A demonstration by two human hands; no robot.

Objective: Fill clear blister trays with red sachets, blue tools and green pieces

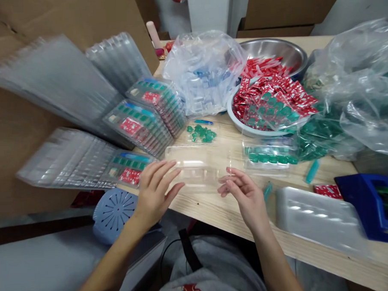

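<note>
1. Blue tape dispenser [360,202]: cut off at right edge.
2. Upper-left tray stack [65,78]: blurred; count not determinable.
3. Steel bowl [288,51]: front partly hidden behind red packets [289,90].
4. Right hand [247,196]: contact with clear tray [194,156] cannot be confirmed.

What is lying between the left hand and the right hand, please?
In the head view, a clear plastic tray lies between the left hand and the right hand, with the wooden tabletop showing through.

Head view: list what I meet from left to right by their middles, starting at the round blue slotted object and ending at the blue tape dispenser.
Round blue slotted object, left hand, clear plastic tray, right hand, teal stick, blue tape dispenser.
</note>
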